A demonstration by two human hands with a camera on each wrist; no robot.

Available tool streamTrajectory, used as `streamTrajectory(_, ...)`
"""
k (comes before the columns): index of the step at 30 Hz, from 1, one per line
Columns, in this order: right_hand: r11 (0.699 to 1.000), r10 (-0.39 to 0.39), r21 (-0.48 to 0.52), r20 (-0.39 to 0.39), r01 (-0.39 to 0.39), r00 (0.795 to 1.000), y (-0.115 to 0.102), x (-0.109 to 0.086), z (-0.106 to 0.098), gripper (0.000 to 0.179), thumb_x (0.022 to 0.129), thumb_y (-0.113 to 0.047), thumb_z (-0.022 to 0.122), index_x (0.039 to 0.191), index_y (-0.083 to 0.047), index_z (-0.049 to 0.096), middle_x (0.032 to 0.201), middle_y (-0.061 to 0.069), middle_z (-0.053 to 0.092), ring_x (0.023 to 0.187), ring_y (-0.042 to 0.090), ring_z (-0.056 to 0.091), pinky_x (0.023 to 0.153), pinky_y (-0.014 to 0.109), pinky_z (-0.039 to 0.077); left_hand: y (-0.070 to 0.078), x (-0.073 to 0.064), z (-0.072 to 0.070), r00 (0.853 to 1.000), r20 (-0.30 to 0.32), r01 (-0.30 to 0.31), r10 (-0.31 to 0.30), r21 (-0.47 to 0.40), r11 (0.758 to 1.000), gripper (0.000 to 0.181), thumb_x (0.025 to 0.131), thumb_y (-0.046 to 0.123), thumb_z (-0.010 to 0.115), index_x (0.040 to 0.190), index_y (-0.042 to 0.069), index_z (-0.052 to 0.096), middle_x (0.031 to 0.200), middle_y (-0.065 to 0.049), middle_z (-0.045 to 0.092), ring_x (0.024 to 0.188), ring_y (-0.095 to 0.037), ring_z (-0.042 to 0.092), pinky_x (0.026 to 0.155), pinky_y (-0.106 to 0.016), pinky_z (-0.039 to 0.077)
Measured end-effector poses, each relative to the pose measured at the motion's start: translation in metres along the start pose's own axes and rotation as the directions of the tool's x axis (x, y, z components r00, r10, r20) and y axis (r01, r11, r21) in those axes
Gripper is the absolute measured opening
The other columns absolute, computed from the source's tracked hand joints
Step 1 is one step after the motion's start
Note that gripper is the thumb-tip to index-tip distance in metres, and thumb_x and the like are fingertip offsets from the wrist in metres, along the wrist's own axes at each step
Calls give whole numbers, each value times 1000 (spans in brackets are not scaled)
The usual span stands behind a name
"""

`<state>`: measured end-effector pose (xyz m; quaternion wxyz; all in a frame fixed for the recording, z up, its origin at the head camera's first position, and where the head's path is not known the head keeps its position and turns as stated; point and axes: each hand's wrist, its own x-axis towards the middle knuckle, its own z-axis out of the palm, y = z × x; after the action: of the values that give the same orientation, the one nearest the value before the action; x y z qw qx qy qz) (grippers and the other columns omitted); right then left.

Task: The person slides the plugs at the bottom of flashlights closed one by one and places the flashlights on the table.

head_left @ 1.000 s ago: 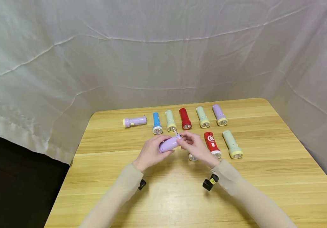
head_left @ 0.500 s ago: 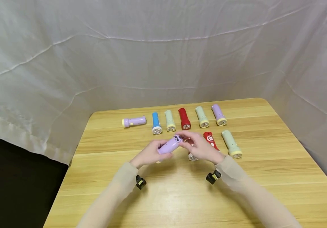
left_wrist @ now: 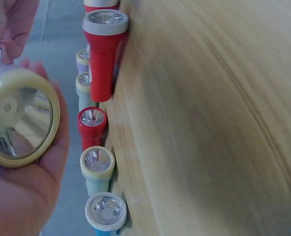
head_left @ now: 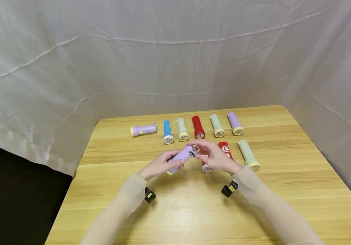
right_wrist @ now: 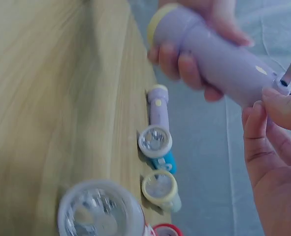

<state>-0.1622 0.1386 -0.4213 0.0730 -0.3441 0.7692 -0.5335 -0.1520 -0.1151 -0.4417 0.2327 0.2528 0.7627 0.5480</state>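
A light purple flashlight (head_left: 182, 157) with a pale yellow head ring is held up over the table between both hands. My left hand (head_left: 160, 166) grips its body, fingers curled round it; the lens (left_wrist: 21, 120) faces the left wrist camera. Thumb and fingers of my right hand (head_left: 216, 157) pinch the flashlight's tail end. From that end a flat metal prong (right_wrist: 290, 73) sticks out, right by the right thumb in the right wrist view.
Along the back of the wooden table (head_left: 187, 214) lie purple, blue (head_left: 167, 131), pale green and dark red (head_left: 198, 126) flashlights. Nearer are two red-and-white ones (head_left: 225, 149), one partly behind the right hand, and a pale green one (head_left: 248, 154). Grey cloth (head_left: 175, 68) hangs around.
The held flashlight has turned and tilted, so its yellow head shows below the left hand and its tail faces more toward the right hand. The left hand has shifted slightly left.
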Motion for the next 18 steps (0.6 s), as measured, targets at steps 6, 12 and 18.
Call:
streamTrajectory(6, 963, 46, 267, -30, -37, 998, 0, -3, 1, 45, 96, 5, 51, 140, 10, 48, 128, 10, 62, 97, 8, 61, 81, 21, 55, -1, 1, 7, 987, -157, -13, 30, 108, 994, 35, 99, 21, 64, 130, 5, 60, 118, -19, 65, 101, -28, 62, 82, -32, 56)
streamTrajectory(12, 900, 109, 425, -15, -92, 994, 0, -1, 3, 45, 101, -6, 51, 141, 13, 44, 122, -10, 65, 99, 5, 59, 86, 21, 52, 1, 1, 12, 960, -266, -40, 88, 179, 983, 43, 96, 19, 68, 136, 8, 58, 126, -15, 65, 110, -26, 60, 97, -40, 51)
streamTrajectory(18, 886, 177, 436, -7, -156, 984, -4, -1, 5, 45, 103, -12, 50, 142, 11, 45, 118, -9, 63, 99, 7, 56, 83, 20, 49, -2, 4, 13, 950, -282, -69, 133, 227, 972, 46, 94, 19, 70, 137, 7, 57, 128, -15, 66, 112, -28, 62, 100, -46, 51)
